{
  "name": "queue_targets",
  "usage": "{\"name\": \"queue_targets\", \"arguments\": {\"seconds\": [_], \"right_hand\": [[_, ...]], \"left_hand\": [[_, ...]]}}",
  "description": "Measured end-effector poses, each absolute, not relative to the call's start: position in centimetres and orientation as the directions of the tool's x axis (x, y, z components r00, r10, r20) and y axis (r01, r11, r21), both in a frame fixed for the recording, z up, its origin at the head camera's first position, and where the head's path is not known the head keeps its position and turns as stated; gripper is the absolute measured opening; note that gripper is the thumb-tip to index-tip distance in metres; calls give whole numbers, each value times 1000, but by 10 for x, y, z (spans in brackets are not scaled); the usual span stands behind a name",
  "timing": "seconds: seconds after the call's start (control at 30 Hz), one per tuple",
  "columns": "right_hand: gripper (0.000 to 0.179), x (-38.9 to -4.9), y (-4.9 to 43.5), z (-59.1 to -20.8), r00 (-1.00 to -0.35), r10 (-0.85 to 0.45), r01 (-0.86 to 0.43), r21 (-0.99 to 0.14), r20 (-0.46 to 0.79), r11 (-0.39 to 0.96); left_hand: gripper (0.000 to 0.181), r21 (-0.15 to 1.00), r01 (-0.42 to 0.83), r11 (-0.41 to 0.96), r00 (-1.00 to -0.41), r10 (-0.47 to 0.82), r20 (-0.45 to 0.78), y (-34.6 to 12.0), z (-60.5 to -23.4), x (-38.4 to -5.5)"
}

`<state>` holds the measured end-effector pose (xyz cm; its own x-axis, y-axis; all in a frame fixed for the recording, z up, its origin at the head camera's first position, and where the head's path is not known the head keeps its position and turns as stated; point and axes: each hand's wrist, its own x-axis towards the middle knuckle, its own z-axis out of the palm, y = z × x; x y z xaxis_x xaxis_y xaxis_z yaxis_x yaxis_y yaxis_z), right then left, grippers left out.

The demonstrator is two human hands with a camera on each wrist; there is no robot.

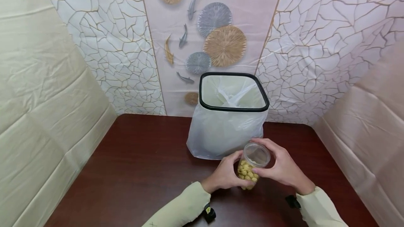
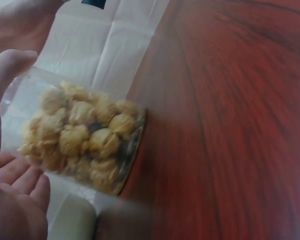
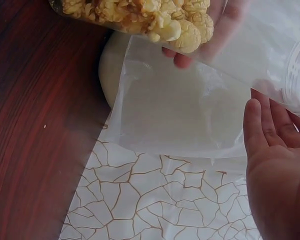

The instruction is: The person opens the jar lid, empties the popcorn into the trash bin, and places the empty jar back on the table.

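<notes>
A clear plastic jar (image 1: 242, 157) of yellowish popcorn (image 2: 80, 135) is tilted above the table, its transparent round lid (image 1: 257, 154) facing up toward me. My left hand (image 1: 225, 174) grips the jar's body, thumb on the near side and fingers on the far side. At the top end, my right hand (image 1: 284, 167) curls its thumb and fingers around the lid. In the right wrist view, the right hand's fingers (image 3: 270, 120) touch the ringed clear end. Popcorn fills the lower part of the jar, and the upper part is see-through.
Just behind the hands stands a white bin (image 1: 227, 132) with a black rim (image 1: 235, 109) and a translucent liner bag. The dark red-brown table (image 1: 142, 171) extends left and right. A patterned cloth (image 1: 123, 55) hangs behind, with pale fabric walls (image 1: 38, 115) at both sides.
</notes>
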<state>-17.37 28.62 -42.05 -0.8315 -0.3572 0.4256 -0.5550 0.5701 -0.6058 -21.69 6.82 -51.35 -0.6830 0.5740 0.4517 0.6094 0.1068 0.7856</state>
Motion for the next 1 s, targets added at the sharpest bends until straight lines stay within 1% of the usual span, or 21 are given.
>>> {"name": "queue_targets", "arguments": {"seconds": [0.23, 0.37, 0.53, 0.73, 0.83, 1.0], "right_hand": [[82, -177, 284, -423, -793, -366, -605, -560, 487, 567], [81, -177, 283, -421, -785, -373, -614, -540, 494, 576], [80, -175, 278, -418, -794, -384, -607, -586, 471, 536], [82, -177, 265, -415, -764, -423, -644, -621, 488, 446], [84, -177, 260, -414, -738, -438, -672, -625, 514, 398], [88, -175, 246, -415, -668, -467, -740, -585, 580, 332]], "left_hand": [[73, 803, 596, 27, -697, 513, 500, 79, -517, -214], [69, 798, 603, 13, -702, 485, 522, 78, -517, -212], [72, 770, 638, 25, -688, 467, 555, 69, -511, -210], [77, 739, 672, 57, -677, 453, 580, 47, -501, -208], [79, 724, 688, 55, -664, 449, 597, 36, -496, -207], [79, 635, 766, 103, -608, 439, 662, 15, -490, -205]]}}
